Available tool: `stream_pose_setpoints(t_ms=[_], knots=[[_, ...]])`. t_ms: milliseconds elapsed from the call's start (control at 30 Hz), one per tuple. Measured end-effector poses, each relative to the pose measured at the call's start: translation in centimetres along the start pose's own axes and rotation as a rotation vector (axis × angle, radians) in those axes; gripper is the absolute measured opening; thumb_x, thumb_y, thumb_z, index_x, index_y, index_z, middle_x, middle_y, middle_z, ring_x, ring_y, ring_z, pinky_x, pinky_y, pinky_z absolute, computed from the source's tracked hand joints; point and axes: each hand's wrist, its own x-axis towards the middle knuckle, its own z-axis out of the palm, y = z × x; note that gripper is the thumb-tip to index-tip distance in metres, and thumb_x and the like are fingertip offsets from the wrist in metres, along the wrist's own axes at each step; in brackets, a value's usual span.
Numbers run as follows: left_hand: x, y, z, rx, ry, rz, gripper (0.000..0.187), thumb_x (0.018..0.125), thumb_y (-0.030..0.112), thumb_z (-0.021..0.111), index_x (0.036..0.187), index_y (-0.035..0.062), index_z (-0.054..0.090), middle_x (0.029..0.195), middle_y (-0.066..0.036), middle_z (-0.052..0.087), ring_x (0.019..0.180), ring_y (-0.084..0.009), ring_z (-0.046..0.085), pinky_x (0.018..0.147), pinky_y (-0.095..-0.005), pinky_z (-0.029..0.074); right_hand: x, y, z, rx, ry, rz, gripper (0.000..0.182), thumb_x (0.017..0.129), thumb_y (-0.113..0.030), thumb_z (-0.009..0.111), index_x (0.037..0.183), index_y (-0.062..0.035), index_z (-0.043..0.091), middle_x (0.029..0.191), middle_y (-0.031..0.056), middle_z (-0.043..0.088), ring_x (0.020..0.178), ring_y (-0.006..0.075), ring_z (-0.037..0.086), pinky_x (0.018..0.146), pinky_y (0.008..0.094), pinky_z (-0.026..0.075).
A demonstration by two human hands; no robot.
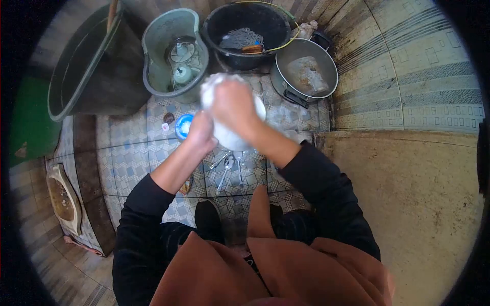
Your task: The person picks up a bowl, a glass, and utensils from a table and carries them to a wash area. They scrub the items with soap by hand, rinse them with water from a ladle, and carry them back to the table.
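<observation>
My left hand (pixel 202 131) grips the near left edge of a round white plate (pixel 235 138), fingers closed on its rim. Over the plate, my right hand (pixel 232 101) is blurred by motion and curled around a white, sudsy scrubber (pixel 212 85); its fingers are partly hidden. Just left of my left hand stands a small blue tub (pixel 184 124) with pale paste inside. Several metal spoons (pixel 228 162) lie on the tiled floor below the plate.
At the back stand a tall dark bin (pixel 87 84), a grey-green basin (pixel 148 76) holding appliance parts, a black bucket (pixel 214 23) and a metal pot (pixel 282 81) with cloudy water. A low ledge (pixel 398 204) runs along the right, under a tiled wall.
</observation>
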Motion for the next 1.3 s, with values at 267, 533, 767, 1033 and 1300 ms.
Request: stream_pose_setpoints(t_ms=[267,533,767,1033,1300], knots=[[-0.1,3.1,-0.4,-0.144,-0.047,0.134,0.050,0.084,0.039,0.039,0.114,-0.0011,0.037,0.111,-0.013,0.047,0.099,-0.0236,0.048,0.084,-0.0351,0.041,-6.1,-0.1,-0.3,0.078,0.275,-0.476,0.033,0.065,-0.018,0.056,0.096,-0.0064,0.058,0.099,0.0080,0.056,0.092,0.0220,0.052,0.081,0.0372,0.039],[-1.2,4.4,1.7,-0.154,0.017,0.211,0.045,0.086,0.039,0.033,0.113,0.0034,0.040,0.111,-0.011,0.047,0.098,-0.0215,0.048,0.085,-0.0345,0.040,-1.9,-0.4,-3.5,0.035,0.530,-0.252,0.027,0.068,-0.013,0.054,0.093,-0.0051,0.059,0.094,0.0133,0.057,0.088,0.0243,0.055,0.079,0.0346,0.041],[-1.4,4.2,-0.1,-0.153,-0.015,0.186,0.048,0.084,0.042,0.036,0.111,0.0027,0.041,0.106,-0.013,0.050,0.093,-0.0231,0.053,0.077,-0.0354,0.046,-1.4,4.9,-0.7,1.533,0.112,0.981,0.028,0.077,-0.020,0.055,0.086,0.0056,0.057,0.077,0.0072,0.058,0.070,0.0121,0.053,0.063,0.0236,0.041],[-2.1,2.6,-0.3,0.455,-0.269,0.165,0.041,0.069,0.010,0.063,0.103,-0.0050,0.047,0.093,-0.011,0.055,0.079,-0.0147,0.054,0.070,-0.0280,0.046,-0.6,7.8,-0.4,1.070,-0.133,0.721,0.028,0.074,-0.025,0.058,0.085,-0.0001,0.060,0.076,0.0089,0.060,0.068,0.0149,0.056,0.061,0.0258,0.044],[-0.6,0.2,-1.6,0.520,-0.216,0.306,0.027,0.071,0.010,0.062,0.094,-0.0012,0.054,0.086,-0.006,0.057,0.075,-0.0116,0.054,0.068,-0.0267,0.045,-0.5,1.2,-1.2,0.175,-0.014,-0.107,0.027,0.061,-0.026,0.058,0.083,-0.0114,0.061,0.083,0.0093,0.060,0.074,0.0221,0.058,0.069,0.0289,0.046]])
